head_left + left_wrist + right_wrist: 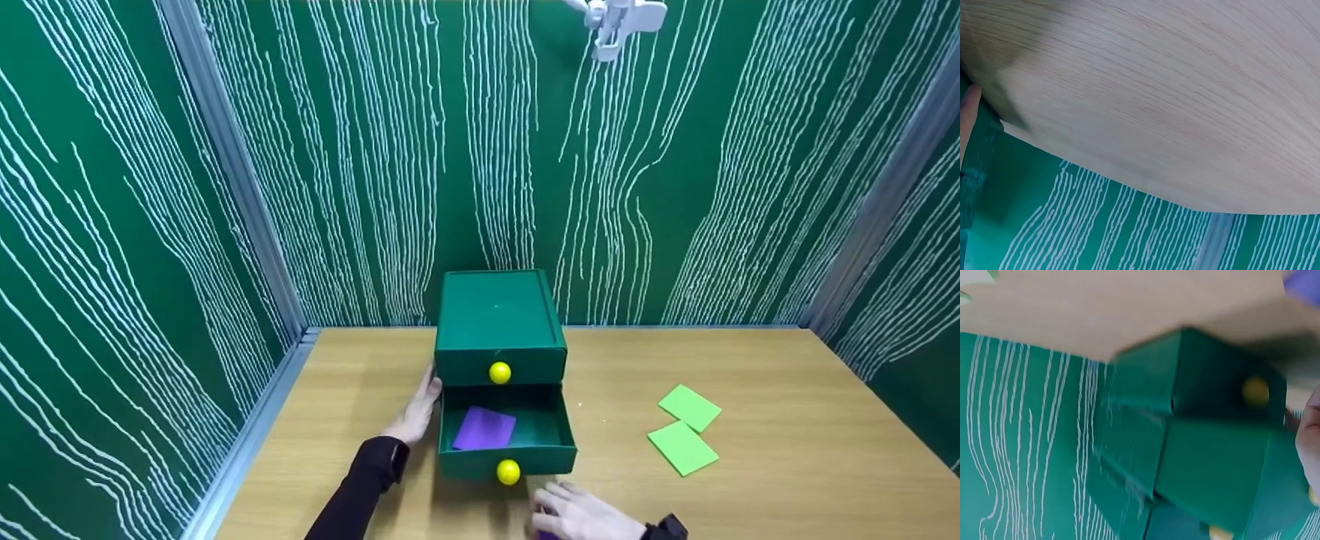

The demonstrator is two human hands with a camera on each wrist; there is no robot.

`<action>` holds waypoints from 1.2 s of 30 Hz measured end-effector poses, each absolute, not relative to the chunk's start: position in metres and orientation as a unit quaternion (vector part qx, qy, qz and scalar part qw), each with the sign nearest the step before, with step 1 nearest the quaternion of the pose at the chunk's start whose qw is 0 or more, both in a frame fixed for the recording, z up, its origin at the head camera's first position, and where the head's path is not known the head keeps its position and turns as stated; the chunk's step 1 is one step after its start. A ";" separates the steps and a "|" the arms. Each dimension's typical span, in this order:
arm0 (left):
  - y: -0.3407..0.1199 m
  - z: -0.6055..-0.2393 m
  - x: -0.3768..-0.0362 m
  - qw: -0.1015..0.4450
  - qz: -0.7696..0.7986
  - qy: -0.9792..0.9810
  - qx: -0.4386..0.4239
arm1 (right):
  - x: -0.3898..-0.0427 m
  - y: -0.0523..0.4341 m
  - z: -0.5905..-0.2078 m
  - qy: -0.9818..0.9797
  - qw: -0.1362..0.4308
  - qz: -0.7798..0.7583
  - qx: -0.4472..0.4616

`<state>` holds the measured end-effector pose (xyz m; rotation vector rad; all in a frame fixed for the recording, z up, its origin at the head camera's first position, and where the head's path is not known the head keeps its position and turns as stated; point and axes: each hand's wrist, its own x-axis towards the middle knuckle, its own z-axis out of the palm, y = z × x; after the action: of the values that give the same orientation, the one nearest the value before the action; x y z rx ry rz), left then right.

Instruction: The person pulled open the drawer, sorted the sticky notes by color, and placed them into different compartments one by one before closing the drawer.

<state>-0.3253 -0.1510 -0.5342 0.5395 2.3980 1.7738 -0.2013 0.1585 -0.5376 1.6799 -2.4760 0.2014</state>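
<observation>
The right hand (581,514) is hovering low before the cabinet, its fingers bending over a purple item (546,535) at the bottom edge of the head view; whether they are pinching it or only touching it, I cannot tell (the wrist picture is blurring just there). The left hand (418,409) is resting along the cabinet's left side, its thumb lying against the wall and its other fingers mostly hiding.

For the step in hand, taking the purple item by one edge would probably be giving the cleanest hold, with the knuckles passing clear of the lower yellow knob (508,472). The left palm would best be bracing lightly, so that the green cabinet (495,311) is not sliding or turning.

Further out, the lower drawer (465,465) is standing open, a purple sheet (484,429) lying inside toward its left. The upper yellow knob (499,372) is sitting on a closed drawer. Two green sheets (682,448) are lying on the table to the right, corners meeting or overlapping.

No brand, label or legible writing is showing anywhere; the green wall (555,150) is carrying only wavy white lines.
</observation>
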 end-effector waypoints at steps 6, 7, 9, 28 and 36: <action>-0.152 -0.535 -0.324 0.056 0.580 0.792 0.181 | -0.197 0.174 -0.556 -0.842 0.029 0.081 0.533; -0.152 -0.535 -0.324 0.058 0.583 0.790 0.180 | -0.197 0.176 -0.558 -0.843 0.030 0.081 0.531; -0.151 -0.535 -0.323 0.063 0.593 0.783 0.179 | -0.196 0.179 -0.562 -0.844 0.027 0.080 0.529; -0.149 -0.533 -0.322 0.064 0.594 0.786 0.161 | -0.193 0.196 -0.556 -0.842 -0.020 0.116 0.527; -0.149 -0.532 -0.320 0.042 0.565 0.809 0.157 | -0.201 0.212 -0.543 -0.843 0.010 0.146 0.517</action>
<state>-0.3200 -0.1493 -0.5322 0.4800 2.4758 1.7291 -0.2012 0.2120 -0.5434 1.6142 -2.6325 0.4568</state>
